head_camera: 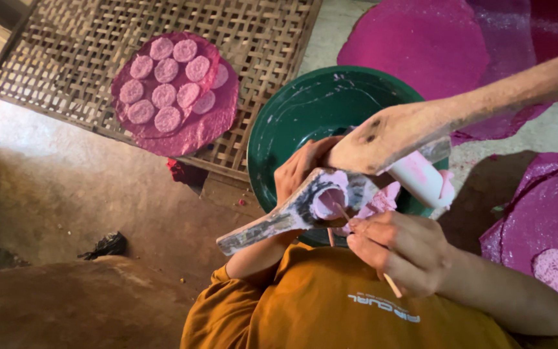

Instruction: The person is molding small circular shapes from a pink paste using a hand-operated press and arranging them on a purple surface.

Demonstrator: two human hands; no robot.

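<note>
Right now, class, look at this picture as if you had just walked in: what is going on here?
A person in an orange shirt works over a green bowl. The left hand holds a wooden paddle-shaped mould with pink paste in its round hole. The right hand pokes a thin stick at that paste. A long wooden handle crosses above. On a woven bamboo tray lies a magenta sheet carrying ten round pink discs. More magenta sheets lie on the floor.

Ten pink dough discs (167, 83), one green bowl (292, 123), one woven mat (66, 45), two wooden paddles (285, 220).
</note>
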